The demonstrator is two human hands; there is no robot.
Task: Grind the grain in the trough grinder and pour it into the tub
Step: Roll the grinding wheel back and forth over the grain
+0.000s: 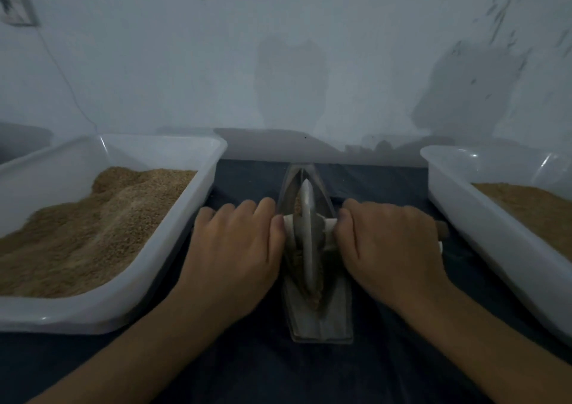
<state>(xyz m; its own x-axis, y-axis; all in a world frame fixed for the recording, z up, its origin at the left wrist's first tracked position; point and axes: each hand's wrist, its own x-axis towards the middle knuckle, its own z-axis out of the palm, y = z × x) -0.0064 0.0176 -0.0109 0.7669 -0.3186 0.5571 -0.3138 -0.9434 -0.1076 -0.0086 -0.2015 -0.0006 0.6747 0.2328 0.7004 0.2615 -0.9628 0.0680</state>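
Both grips, left hand and right hand, around wheel axle, between two grain-filled tubs.

Head view, looking forward and down, close over trough grinder (wide-angle)

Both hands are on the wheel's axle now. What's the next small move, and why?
Probably roll the wheel along the trough: left hand and right hand each grip the axle, and coarse grain lies in the channel beside the wheel, not yet ready for a tub.
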